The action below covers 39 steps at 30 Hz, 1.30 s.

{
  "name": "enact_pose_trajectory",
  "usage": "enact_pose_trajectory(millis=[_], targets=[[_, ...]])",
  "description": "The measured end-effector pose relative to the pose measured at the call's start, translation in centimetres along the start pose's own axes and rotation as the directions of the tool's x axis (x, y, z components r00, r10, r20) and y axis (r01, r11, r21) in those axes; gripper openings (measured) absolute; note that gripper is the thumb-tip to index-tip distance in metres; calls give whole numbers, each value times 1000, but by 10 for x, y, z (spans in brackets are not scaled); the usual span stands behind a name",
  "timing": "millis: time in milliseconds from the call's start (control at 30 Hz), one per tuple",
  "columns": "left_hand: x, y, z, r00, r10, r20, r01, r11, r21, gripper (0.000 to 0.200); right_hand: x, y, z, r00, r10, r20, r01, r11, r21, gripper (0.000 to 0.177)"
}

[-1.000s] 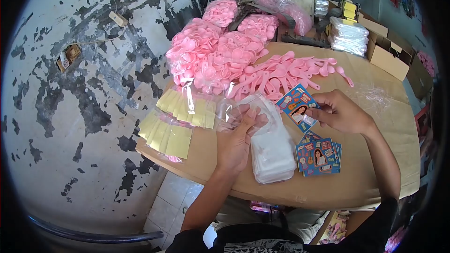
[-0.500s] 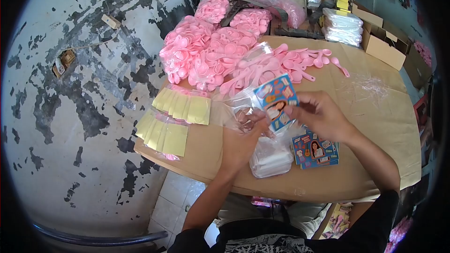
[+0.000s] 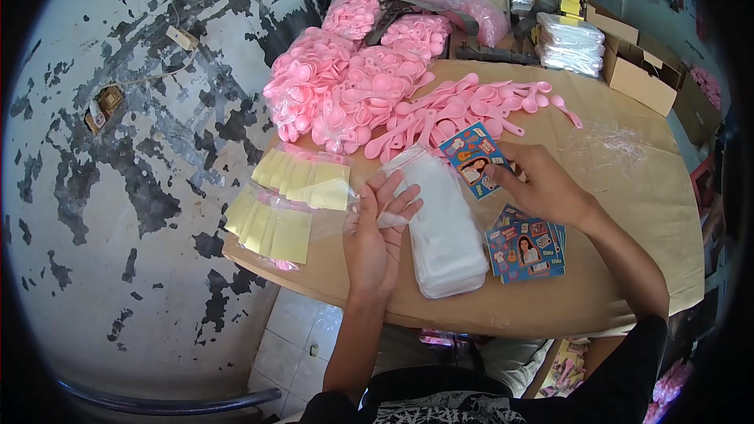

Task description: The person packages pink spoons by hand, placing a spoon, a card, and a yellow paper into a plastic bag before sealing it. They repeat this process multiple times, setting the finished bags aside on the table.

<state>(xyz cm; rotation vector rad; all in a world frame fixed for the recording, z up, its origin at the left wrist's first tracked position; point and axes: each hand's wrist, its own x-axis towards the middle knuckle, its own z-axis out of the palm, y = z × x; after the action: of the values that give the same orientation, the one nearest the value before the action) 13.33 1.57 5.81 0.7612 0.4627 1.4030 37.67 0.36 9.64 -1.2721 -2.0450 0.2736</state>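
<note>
My right hand [image 3: 542, 184] pinches a blue printed card [image 3: 475, 161] with a picture of a person on it, above the table. My left hand [image 3: 378, 235] is turned palm up with fingers partly curled, and a thin clear plastic bag [image 3: 393, 220] shows between them; its outline is hard to make out. Between the hands lies a stack of clear plastic bags [image 3: 449, 239]. Beneath my right hand rests a pile of similar blue cards [image 3: 526, 250]. Two rows of packed bags with yellow cards [image 3: 279, 229] lie left of my left hand.
Loose pink spoons [image 3: 463, 106] spread over the brown-covered table [image 3: 628, 212]. Bulging bags of pink spoons [image 3: 345, 78] stand at the back left. Stacked plastic packs [image 3: 569, 43] and an open cardboard box [image 3: 640, 82] are at the back right. A peeling wall [image 3: 141, 188] borders the left.
The card and clear bag, together before, are now apart. My left hand has moved left and turned palm up, uncovering the bag stack. My right hand still holds the card.
</note>
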Motion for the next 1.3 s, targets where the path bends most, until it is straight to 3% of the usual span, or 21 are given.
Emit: enact_pose_trajectory(millis=[33, 133, 233, 333, 533, 733, 933, 1033, 1133, 1233, 1300], targets=[[0, 0, 0, 1000, 5, -9, -6, 999, -40, 40, 0, -8, -5, 985, 156, 80, -162, 983, 87, 22], [1, -4, -4, 1000, 2, -11, -1, 995, 97, 37, -2, -24, -5, 976, 153, 154, -183, 961, 206, 21], [-2, -6, -4, 995, 59, -85, -53, 996, 73, 33, -2, -25, -5, 961, 139, 238, -192, 958, 213, 20], [0, -8, -11, 993, 98, -70, -91, 991, 100, 32, -2, -29, -12, 962, 9, 272, -59, 982, 177, 19], [-7, -9, 6, 1000, -9, 26, 5, 990, 144, 37, -4, -45, -6, 947, 117, 298, -177, 967, 182, 19], [-10, -12, 12, 990, -86, 116, 62, 979, 194, 39, -6, -48, -4, 928, 58, 368, -128, 977, 170, 20], [-6, -10, 16, 990, -7, 138, -27, 970, 243, 34, -8, -52, -10, 907, 67, 415, -154, 972, 180, 21], [-10, -7, 19, 968, -84, 237, -3, 939, 345, 31, -9, -52, -12, 906, 28, 422, -108, 980, 166, 20], [-11, -2, 21, 934, -245, 261, 103, 881, 461, 28, -10, -50, -4, 951, -11, 310, -72, 964, 254, 20], [-18, -7, 21, 942, -221, 252, 125, 929, 348, 31, -10, -53, 2, 985, 33, 171, -87, 942, 324, 20], [-22, -16, 18, 915, -173, 364, 23, 924, 381, 38, -12, -47, 18, 999, -12, 33, -3, 909, 418, 21]])
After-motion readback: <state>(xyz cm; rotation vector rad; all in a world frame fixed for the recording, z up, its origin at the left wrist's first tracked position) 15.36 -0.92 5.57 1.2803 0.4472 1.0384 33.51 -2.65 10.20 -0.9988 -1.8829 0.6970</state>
